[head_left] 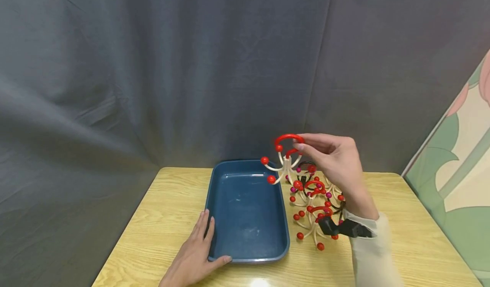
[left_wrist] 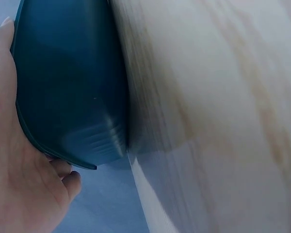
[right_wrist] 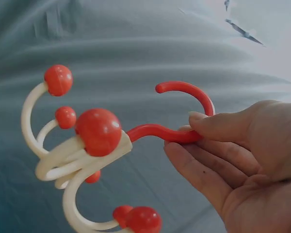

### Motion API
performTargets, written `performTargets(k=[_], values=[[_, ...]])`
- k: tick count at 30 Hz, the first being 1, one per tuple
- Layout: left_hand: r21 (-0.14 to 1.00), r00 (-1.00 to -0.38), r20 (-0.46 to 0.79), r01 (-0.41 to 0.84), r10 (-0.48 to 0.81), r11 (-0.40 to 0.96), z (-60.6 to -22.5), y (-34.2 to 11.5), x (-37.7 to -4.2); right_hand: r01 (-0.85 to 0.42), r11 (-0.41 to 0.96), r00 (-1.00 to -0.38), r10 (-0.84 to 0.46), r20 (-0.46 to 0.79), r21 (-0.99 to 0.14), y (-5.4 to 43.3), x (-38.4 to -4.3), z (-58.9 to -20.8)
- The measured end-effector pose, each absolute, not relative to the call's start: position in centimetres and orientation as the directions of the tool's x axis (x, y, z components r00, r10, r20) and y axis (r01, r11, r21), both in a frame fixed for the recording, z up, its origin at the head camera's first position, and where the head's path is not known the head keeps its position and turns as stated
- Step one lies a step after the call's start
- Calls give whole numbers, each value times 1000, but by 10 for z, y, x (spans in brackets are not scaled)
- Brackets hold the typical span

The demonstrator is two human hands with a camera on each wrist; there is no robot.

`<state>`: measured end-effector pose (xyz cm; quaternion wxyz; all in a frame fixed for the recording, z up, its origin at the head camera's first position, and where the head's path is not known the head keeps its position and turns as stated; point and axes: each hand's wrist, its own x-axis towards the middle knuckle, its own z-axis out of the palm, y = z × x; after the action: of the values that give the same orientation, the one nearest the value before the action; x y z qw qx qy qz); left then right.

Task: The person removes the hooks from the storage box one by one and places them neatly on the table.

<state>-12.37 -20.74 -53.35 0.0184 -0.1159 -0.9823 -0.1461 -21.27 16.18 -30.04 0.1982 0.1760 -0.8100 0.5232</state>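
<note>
My right hand (head_left: 337, 159) pinches the red hook of a multi-arm hanging hook (head_left: 287, 166) between thumb and fingers. This hanger has cream curved arms tipped with red balls, and it is up in the air by the right rim of a blue tray (head_left: 245, 260). Close up in the right wrist view, the thumb and fingertips of the right hand (right_wrist: 247, 150) press on the red stem of the hanger (right_wrist: 99, 133). At the tray's near left corner lies my left hand (head_left: 195, 253), fingers extended along the left rim and thumb over the front rim.
Several more hanging hooks (head_left: 314, 225) lie in a pile to the tray's right, some cream and red, others black with magenta balls. The wooden table (head_left: 153, 219) meets a grey curtain (head_left: 229, 66) at the back. A floral panel (head_left: 459, 151) stands on the right.
</note>
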Motion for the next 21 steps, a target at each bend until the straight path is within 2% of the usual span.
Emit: performTargets(k=[7,12,21], values=[[281,-970,84,243,228,929,-533,-205,-123,-478,411,-848,15,530,-776,209,-184,-305],[300,-973,56,229,223,926,-533,-204,-122,-359,460,-893,82,442,-812,244,-163,-316],[291,-975,33,220,220,931,-529,-206,-123,-225,474,-938,132,322,-851,291,-137,-350]])
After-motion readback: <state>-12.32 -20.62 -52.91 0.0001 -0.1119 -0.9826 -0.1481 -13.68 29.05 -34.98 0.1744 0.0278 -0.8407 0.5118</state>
